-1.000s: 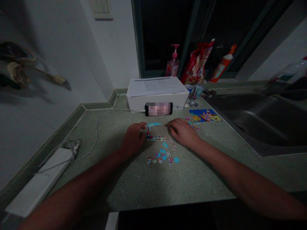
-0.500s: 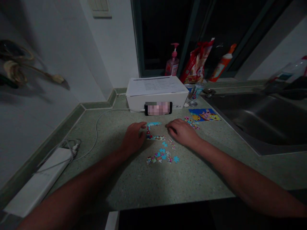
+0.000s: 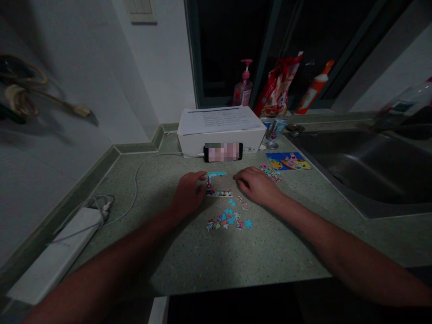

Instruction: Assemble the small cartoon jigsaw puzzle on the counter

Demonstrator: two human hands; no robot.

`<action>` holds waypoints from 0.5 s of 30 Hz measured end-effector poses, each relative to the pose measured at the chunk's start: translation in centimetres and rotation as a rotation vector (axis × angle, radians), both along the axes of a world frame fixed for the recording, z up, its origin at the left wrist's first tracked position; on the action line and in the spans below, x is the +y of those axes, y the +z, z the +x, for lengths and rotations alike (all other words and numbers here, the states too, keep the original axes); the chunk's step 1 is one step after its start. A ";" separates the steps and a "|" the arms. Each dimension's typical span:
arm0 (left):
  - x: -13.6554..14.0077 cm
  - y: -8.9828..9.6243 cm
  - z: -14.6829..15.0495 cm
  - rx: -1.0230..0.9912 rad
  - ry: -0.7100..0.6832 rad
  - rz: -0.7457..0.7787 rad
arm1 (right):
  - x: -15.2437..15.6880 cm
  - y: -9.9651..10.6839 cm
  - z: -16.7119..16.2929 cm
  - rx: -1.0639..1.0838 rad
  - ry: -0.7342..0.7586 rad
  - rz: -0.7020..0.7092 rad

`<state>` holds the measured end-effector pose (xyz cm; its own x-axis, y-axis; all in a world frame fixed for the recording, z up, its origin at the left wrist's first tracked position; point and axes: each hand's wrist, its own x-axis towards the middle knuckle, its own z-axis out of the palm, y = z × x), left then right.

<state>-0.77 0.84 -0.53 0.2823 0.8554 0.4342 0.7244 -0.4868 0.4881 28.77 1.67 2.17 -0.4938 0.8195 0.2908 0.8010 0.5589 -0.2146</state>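
Observation:
A partly joined jigsaw puzzle lies on the counter, with a light-blue top strip (image 3: 217, 173), a left side and a bottom strip (image 3: 221, 194) framing bare counter. At its left edge rests my left hand (image 3: 189, 191), open, index finger stretched to the top left corner and thumb apart. My right hand (image 3: 258, 184) is on the other side, thumb and index finger curled together in a pinch; whatever may be between the tips is hidden. Loose puzzle pieces (image 3: 231, 220) lie below the puzzle, and another pile of pieces (image 3: 270, 172) sits behind my right hand.
A phone (image 3: 223, 153) leans on a white box (image 3: 221, 139) behind the puzzle, its cable running left to a power strip (image 3: 72, 234). A colourful picture card (image 3: 289, 161) lies by the steel sink (image 3: 367, 166). Bottles and a red bag (image 3: 278, 85) stand by the window.
Both hands hold nearly the same pose and place. The view has shifted very slightly; the puzzle and the loose pieces stay where they were.

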 end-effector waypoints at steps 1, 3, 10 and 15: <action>0.0 0.1 0.0 -0.001 -0.001 -0.001 | 0.0 0.0 0.0 -0.002 -0.001 0.001; -0.1 0.1 0.1 -0.005 -0.002 0.000 | -0.1 0.1 0.0 0.000 -0.001 0.001; 0.0 -0.1 0.0 -0.004 -0.008 0.006 | 0.0 0.1 0.0 -0.007 -0.003 -0.002; 0.0 -0.1 0.0 0.002 0.007 0.006 | -0.1 0.0 0.0 -0.016 -0.011 0.008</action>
<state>-0.78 0.82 -0.65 0.2773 0.8545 0.4392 0.7285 -0.4851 0.4837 28.74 1.60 2.21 -0.4895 0.8227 0.2891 0.8106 0.5515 -0.1971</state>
